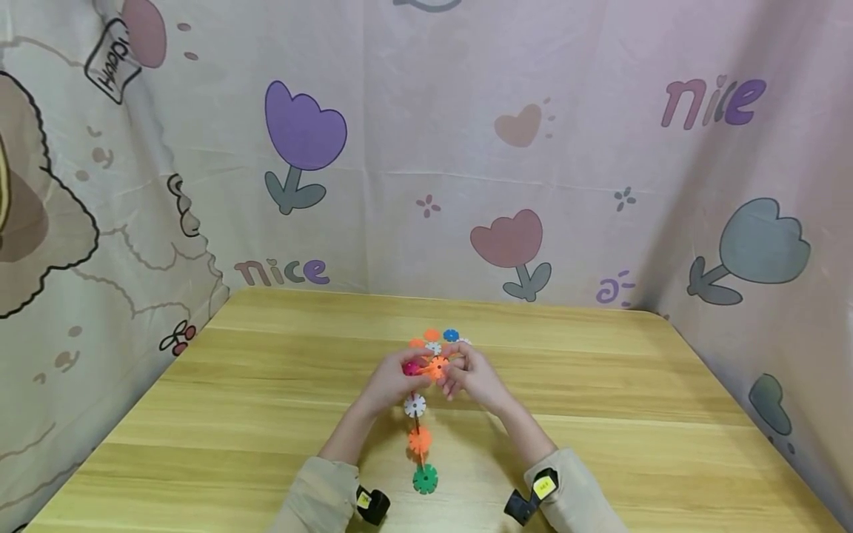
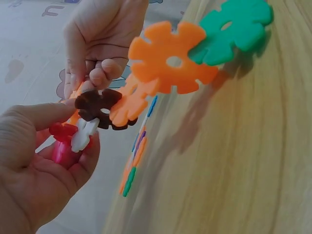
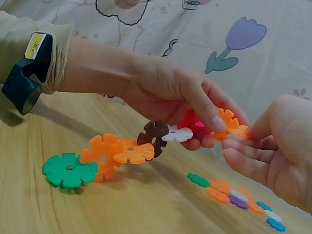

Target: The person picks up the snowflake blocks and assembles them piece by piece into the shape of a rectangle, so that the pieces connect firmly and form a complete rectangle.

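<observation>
A chain of slotted plastic snowflake discs hangs between the two hands and trails toward the person. Its near end is a green disc (image 3: 69,169), joined to an orange disc (image 3: 101,157), then another orange one, a brown disc (image 3: 153,139), a white disc (image 3: 176,133) and a red disc (image 3: 190,122). My left hand (image 1: 393,379) grips the far end of the chain around the red and pink pieces, thumb against an orange disc (image 3: 226,118). From the other side, my right hand (image 1: 474,376) pinches a second orange disc (image 3: 239,130) at the first one's edge.
Beyond the hands, loose discs lie flat on the wooden table (image 1: 266,444), among them a blue disc (image 1: 451,335), a purple disc (image 3: 238,202) and a green disc (image 3: 199,180). A printed curtain (image 1: 413,133) hangs behind the table's far edge.
</observation>
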`<state>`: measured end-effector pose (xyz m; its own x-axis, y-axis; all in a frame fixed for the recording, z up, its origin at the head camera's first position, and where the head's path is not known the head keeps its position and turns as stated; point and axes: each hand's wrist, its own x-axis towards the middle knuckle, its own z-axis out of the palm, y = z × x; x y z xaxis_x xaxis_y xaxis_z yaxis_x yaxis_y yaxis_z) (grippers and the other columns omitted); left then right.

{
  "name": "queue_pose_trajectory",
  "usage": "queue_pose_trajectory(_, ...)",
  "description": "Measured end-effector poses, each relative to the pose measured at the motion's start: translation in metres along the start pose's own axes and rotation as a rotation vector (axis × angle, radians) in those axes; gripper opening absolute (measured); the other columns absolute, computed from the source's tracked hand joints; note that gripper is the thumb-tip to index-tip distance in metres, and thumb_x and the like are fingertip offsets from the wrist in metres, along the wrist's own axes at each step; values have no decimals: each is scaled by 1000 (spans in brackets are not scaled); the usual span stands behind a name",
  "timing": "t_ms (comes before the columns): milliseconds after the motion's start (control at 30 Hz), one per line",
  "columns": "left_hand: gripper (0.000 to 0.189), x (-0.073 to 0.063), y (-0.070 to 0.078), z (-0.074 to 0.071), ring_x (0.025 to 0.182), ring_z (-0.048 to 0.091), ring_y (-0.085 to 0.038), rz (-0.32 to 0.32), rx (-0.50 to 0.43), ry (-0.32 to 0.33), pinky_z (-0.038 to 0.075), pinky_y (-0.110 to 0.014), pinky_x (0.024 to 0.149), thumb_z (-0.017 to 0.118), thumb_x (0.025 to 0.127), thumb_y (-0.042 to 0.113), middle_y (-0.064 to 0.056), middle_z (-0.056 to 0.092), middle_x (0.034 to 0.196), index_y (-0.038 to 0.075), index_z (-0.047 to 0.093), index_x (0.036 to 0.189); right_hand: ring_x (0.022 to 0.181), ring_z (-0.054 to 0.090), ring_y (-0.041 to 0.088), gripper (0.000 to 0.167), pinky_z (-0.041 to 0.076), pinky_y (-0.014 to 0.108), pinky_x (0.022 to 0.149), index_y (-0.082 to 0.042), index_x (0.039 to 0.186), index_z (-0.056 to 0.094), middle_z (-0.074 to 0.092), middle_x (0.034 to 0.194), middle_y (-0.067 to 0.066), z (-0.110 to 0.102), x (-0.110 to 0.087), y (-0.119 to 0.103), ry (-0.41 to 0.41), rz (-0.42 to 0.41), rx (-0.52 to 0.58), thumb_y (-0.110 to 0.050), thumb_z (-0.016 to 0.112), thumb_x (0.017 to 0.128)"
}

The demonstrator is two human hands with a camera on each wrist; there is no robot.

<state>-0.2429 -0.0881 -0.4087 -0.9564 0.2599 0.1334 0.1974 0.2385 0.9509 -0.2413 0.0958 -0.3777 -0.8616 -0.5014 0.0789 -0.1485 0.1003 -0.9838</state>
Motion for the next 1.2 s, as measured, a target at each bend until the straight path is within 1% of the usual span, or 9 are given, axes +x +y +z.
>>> queue_pose_trajectory(167, 39, -1, 1, 2, 64, 53, -15, -17, 20, 10, 49, -26, 57, 67, 81, 3, -16, 58, 110, 6, 61, 119, 61, 59, 23, 22, 53, 33, 58, 12, 113, 38, 52, 87, 44, 0, 3, 7, 8, 2, 25, 8, 43, 92)
queue_pose_trajectory(267, 37, -2, 2, 2, 60, 51, -14, -12, 30, 22, 47, -26, 55, 66, 83, 4, -15, 59, 107, 5, 62, 119, 61, 60, 21, 23, 53, 34, 58, 11, 113, 38, 53, 87, 42, -2, 7, 18, 7, 5, 31, 6, 44, 92)
queue_pose_trajectory(400, 35, -3, 1, 1, 60, 51, -14, -14, 49, 27, 47, -26, 55, 66, 84, 5, -12, 61, 100, 5, 62, 119, 64, 61, 27, 23, 54, 39, 59, 9, 114, 40, 57, 86, 37, -7, 11, 28, -8, -4, 17, 2, 45, 93)
queue_pose_trajectory(500, 35, -2, -1, -1, 61, 55, -17, -35, 46, 36, 47, -26, 55, 65, 85, 6, -15, 63, 90, 5, 62, 120, 69, 61, 32, 24, 54, 41, 61, 10, 114, 43, 58, 87, 33, -11, 12, 30, -2, -37, -9, -3, 47, 94)
queue_pose_trajectory(633, 36, -1, -1, -5, 63, 60, -22, -56, 45, 49, 48, -26, 53, 64, 86, 7, -19, 65, 80, 4, 61, 121, 75, 61, 34, 28, 54, 42, 65, 13, 114, 47, 58, 92, 30, -21, 13, 31, 95, -41, -41, -6, 49, 94)
queue_pose_trajectory(800, 36, 0, -1, -9, 63, 60, -22, -62, 70, 54, 48, -26, 54, 66, 85, 9, -13, 65, 81, 6, 61, 121, 88, 59, 37, 30, 52, 42, 72, 13, 116, 51, 60, 99, 27, -41, 18, 39, 268, 25, -94, -3, 53, 91)
queue_pose_trajectory(933, 37, -1, -1, -10, 67, 62, -26, -57, 63, 36, 49, -27, 56, 65, 86, 9, -13, 66, 80, 5, 60, 122, 95, 56, 35, 31, 50, 38, 79, 11, 116, 54, 60, 104, 23, -56, 23, 50, 376, 54, -191, 0, 57, 88)
queue_pose_trajectory(1033, 37, 0, -2, -11, 68, 62, -27, -59, 64, 30, 48, -26, 56, 65, 86, 9, -13, 66, 79, 5, 60, 122, 95, 56, 32, 30, 47, 38, 84, 10, 113, 57, 60, 103, 22, -64, 28, 58, 414, 65, -310, 0, 60, 85)
queue_pose_trajectory(1200, 36, 0, -3, -12, 71, 63, -29, -57, 70, 18, 49, -25, 56, 64, 86, 9, -14, 66, 82, 5, 60, 122, 96, 56, 30, 33, 45, 42, 86, 6, 112, 59, 61, 101, 16, -69, 35, 68, 367, 112, -532, -10, 66, 84)
